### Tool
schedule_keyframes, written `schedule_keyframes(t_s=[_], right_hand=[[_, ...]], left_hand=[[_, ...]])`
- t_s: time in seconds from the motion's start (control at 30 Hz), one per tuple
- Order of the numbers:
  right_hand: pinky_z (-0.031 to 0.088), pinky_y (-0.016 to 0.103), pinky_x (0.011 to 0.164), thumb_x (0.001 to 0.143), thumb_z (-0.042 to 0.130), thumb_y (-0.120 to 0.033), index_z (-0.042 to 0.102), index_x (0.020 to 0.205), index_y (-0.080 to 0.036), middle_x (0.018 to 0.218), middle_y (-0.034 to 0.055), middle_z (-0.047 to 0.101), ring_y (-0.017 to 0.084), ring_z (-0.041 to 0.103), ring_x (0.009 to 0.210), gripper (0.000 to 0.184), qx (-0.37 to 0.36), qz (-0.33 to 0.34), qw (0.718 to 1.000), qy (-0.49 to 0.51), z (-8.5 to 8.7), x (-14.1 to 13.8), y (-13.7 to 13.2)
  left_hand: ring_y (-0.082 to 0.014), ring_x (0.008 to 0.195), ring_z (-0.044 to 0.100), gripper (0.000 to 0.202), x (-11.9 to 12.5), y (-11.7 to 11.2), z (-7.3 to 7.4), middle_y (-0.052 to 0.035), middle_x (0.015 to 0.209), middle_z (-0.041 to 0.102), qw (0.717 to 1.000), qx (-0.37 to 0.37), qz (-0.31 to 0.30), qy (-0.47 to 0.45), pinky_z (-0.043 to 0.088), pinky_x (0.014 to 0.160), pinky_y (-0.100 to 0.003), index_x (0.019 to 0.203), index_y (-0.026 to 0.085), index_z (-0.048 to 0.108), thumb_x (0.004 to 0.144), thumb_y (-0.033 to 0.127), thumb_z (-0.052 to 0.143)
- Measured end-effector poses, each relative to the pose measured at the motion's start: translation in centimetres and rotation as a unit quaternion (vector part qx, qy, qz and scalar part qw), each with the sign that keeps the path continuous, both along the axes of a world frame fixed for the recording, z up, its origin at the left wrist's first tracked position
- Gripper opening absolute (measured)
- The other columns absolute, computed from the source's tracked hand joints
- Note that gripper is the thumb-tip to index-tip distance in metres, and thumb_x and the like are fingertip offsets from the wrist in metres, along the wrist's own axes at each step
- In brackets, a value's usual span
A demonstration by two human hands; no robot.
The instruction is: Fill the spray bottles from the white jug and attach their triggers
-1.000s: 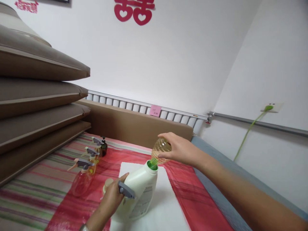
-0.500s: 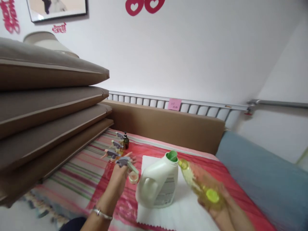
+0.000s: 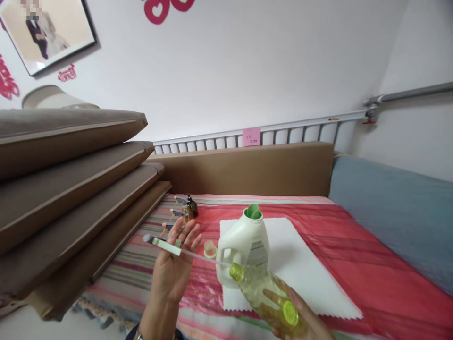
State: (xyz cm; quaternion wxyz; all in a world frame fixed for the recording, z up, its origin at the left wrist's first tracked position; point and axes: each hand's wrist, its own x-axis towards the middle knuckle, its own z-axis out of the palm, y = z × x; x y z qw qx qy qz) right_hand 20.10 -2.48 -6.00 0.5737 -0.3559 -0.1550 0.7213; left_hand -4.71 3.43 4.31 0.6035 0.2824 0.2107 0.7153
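Observation:
My right hand (image 3: 300, 318) grips a clear bottle of yellow liquid (image 3: 264, 295) low in the view, its open neck pointing up and left. My left hand (image 3: 175, 267) holds a spray-pump head (image 3: 163, 244) against its palm, fingers partly spread; the pump's thin dip tube (image 3: 205, 257) reaches toward the bottle's neck. Behind them a white detergent jug (image 3: 244, 245) with an open green spout stands on a white cloth (image 3: 304, 264). A small cap (image 3: 210, 249) lies left of the jug.
Several spray bottles (image 3: 184, 210) stand at the back left on the red and striped cover (image 3: 354, 264). Stacked brown cushions (image 3: 71, 189) rise at the left. A brown headboard (image 3: 255, 167) and a radiator rail run behind, and a grey-blue pad (image 3: 396, 212) lies at the right.
My right hand has drawn the yellow bottle away from the jug's spout and lowered it toward me. My left hand has lifted the pump head and turned its tube toward the bottle's neck.

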Motion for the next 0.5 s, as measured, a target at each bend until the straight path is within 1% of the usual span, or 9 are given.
schedule_keyframes(t_s=[0.07, 0.23, 0.27, 0.33, 0.4, 0.5], right_hand=[[0.050, 0.033, 0.065, 0.061, 0.075, -0.050, 0.058, 0.109, -0.030, 0.107, 0.0073, 0.069, 0.027, 0.067, 0.089, 0.055, -0.009, -0.004, 1.000, -0.002, 0.0, 0.0, -0.1], [0.047, 0.029, 0.050, 0.064, 0.072, -0.052, 0.051, 0.111, -0.029, 0.095, 0.0045, 0.069, 0.025, 0.069, 0.072, 0.056, -0.032, -0.016, 0.999, 0.015, -0.5, -0.2, 0.2], [0.047, 0.028, 0.048, 0.065, 0.072, -0.052, 0.051, 0.112, -0.029, 0.095, 0.0048, 0.069, 0.024, 0.069, 0.071, 0.057, -0.032, -0.013, 0.999, 0.019, -0.5, -0.3, 0.1], [0.048, 0.029, 0.053, 0.067, 0.071, -0.050, 0.050, 0.114, -0.029, 0.101, 0.0060, 0.069, 0.025, 0.069, 0.078, 0.056, -0.022, -0.001, 0.999, 0.033, -0.3, -0.6, -0.1], [0.050, 0.029, 0.057, 0.068, 0.072, -0.048, 0.052, 0.114, -0.029, 0.102, 0.0061, 0.070, 0.025, 0.069, 0.083, 0.053, -0.002, 0.015, 0.998, 0.059, 0.0, -1.3, -0.4], [0.051, 0.030, 0.063, 0.072, 0.069, -0.047, 0.058, 0.110, -0.026, 0.101, 0.0062, 0.072, 0.023, 0.069, 0.083, 0.045, 0.012, 0.060, 0.990, 0.126, 0.4, -3.0, -0.7]], left_hand=[[-0.0243, 0.108, 0.060, 0.032, 0.2, -0.3, 0.3, -0.0072, 0.111, 0.067, 1.000, -0.003, 0.001, 0.014, 0.046, 0.094, -0.039, 0.109, 0.024, 0.063, 0.079, 0.033, 0.058], [-0.0242, 0.106, 0.060, 0.033, 0.7, -0.7, 0.7, -0.0073, 0.110, 0.067, 0.998, 0.004, -0.001, 0.060, 0.047, 0.091, -0.038, 0.108, 0.023, 0.062, 0.077, 0.035, 0.061], [-0.0240, 0.105, 0.061, 0.034, 0.8, -0.8, 0.8, -0.0074, 0.109, 0.067, 0.998, 0.005, 0.001, 0.064, 0.047, 0.091, -0.038, 0.108, 0.023, 0.062, 0.077, 0.036, 0.062], [-0.0241, 0.103, 0.062, 0.037, 1.4, -0.9, 0.7, -0.0078, 0.108, 0.068, 0.998, 0.006, 0.004, 0.070, 0.047, 0.089, -0.038, 0.108, 0.022, 0.061, 0.074, 0.036, 0.065], [-0.0249, 0.100, 0.063, 0.040, 2.6, -1.1, 0.2, -0.0085, 0.104, 0.069, 0.996, 0.009, -0.005, 0.088, 0.047, 0.087, -0.038, 0.107, 0.021, 0.061, 0.071, 0.035, 0.068], [-0.0274, 0.092, 0.065, 0.040, 5.0, -1.5, -1.4, -0.0112, 0.093, 0.072, 0.985, 0.009, -0.071, 0.159, 0.046, 0.085, -0.041, 0.098, 0.017, 0.064, 0.066, 0.040, 0.072]])
